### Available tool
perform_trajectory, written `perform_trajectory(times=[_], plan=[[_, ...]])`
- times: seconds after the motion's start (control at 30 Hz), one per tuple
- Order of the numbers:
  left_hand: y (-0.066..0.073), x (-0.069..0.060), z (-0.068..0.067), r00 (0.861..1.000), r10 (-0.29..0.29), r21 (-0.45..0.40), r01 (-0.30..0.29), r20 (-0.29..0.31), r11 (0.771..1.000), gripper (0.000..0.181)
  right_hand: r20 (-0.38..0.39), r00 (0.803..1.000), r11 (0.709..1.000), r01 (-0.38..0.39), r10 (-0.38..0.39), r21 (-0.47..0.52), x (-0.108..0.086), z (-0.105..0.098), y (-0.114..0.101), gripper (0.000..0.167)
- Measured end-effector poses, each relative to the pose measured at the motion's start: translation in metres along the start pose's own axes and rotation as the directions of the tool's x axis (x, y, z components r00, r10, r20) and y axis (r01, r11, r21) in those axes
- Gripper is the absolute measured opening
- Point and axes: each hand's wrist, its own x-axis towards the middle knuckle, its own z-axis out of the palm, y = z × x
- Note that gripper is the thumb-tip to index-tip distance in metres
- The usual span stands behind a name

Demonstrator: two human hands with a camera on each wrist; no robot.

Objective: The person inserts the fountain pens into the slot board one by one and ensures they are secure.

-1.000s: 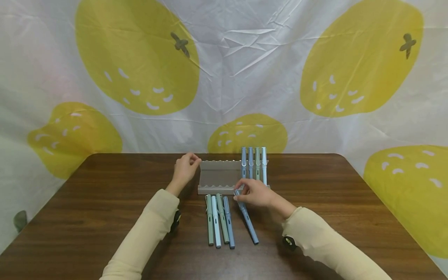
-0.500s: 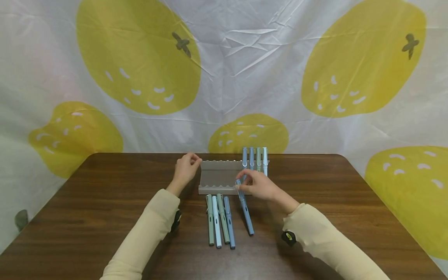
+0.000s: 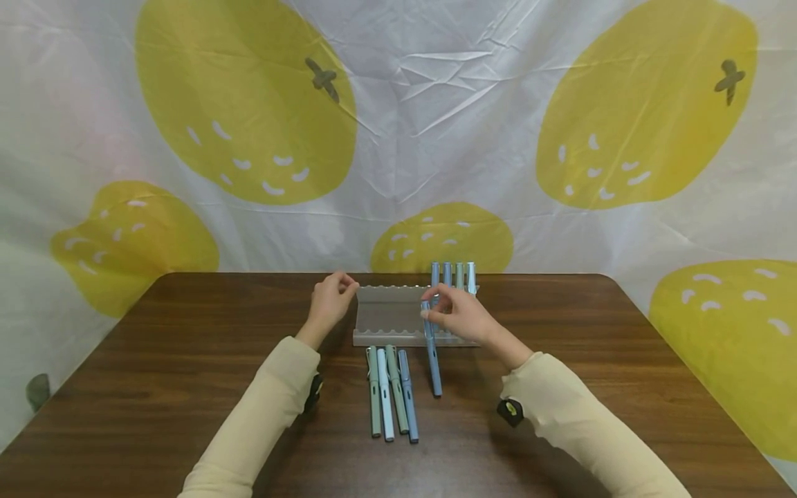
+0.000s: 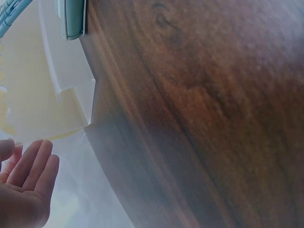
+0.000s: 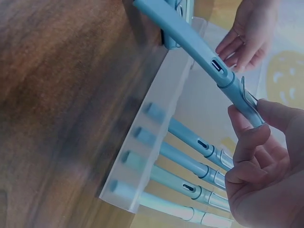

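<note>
A blue pen (image 3: 432, 356) is pinched at its clip end by the right hand (image 3: 463, 319), its other end pointing toward the near side, in front of a translucent rack (image 3: 389, 339). In the right wrist view the thumb and fingers of the right hand (image 5: 270, 166) grip that pen (image 5: 190, 42) above the rack (image 5: 166, 85). Several pens (image 5: 185, 161) rest side by side in the rack's right part. At the rack's left back corner is the left hand (image 3: 330, 304), fingertips at its edge; the left wrist view shows this hand (image 4: 28, 185) with fingers fairly straight beside the rack (image 4: 66, 66).
Two green pens (image 3: 374, 394), a pale blue pen (image 3: 385, 398) and a darker blue pen (image 3: 408, 401) lie side by side on the brown wooden table (image 3: 218, 360), in front of the rack. A white cloth with yellow lemons (image 3: 436, 238) hangs behind the table.
The right hand has moved away from the viewer and slightly up, carrying the blue pen, which now points more nearly straight toward the viewer. The left hand stays at the rack's corner.
</note>
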Motion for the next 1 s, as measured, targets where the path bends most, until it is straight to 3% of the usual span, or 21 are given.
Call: perform_trajectory(times=[0.5,1.0], plan=[[0.003,0.001,0.0,1.0,0.001,0.029,-0.001,-0.025,1.0,0.016,-0.077,0.997,1.0,0.011,-0.01,0.011,0.011,-0.007,0.004,0.024],[0.002,0.0,-0.001,1.0,0.005,0.016,-0.004,-0.014,1.0,0.017,-0.212,0.977,0.999,0.03,-0.034,-0.018,0.023,-0.017,0.0,0.025]])
